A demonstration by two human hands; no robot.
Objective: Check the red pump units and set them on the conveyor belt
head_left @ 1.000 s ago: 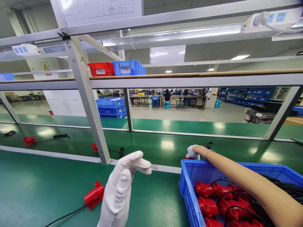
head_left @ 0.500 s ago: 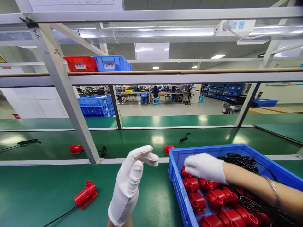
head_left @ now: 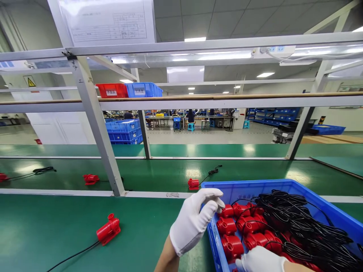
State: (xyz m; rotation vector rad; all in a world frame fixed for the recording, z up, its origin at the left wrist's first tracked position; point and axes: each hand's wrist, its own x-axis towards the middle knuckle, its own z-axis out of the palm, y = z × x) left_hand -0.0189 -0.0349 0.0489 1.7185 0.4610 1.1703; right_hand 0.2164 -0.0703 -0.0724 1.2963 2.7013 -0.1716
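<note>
My left hand point(head_left: 195, 221), in a white glove, hovers at the left rim of a blue bin point(head_left: 246, 184). Its fingers are bunched against the thumb with nothing in them. The bin holds several red pumps point(head_left: 227, 226) and a tangle of black cables point(head_left: 297, 219). My right hand point(head_left: 261, 260), also gloved, lies low inside the bin on the red pumps at the bottom edge of the view; its grip is hidden. A single red pump point(head_left: 108, 229) with a black cord lies on the green table to the left.
On the green belt beyond the white rail lie two more red pumps point(head_left: 193, 184) point(head_left: 90, 178) with cords. A slanted metal post point(head_left: 96, 124) rises from the rail. A red bin point(head_left: 112, 90) and a blue bin point(head_left: 143, 90) sit on the upper shelf. People work far behind.
My right hand drew back from the bin's far side to its near end. My left hand moved right to the bin's rim. The view tilted up slightly.
</note>
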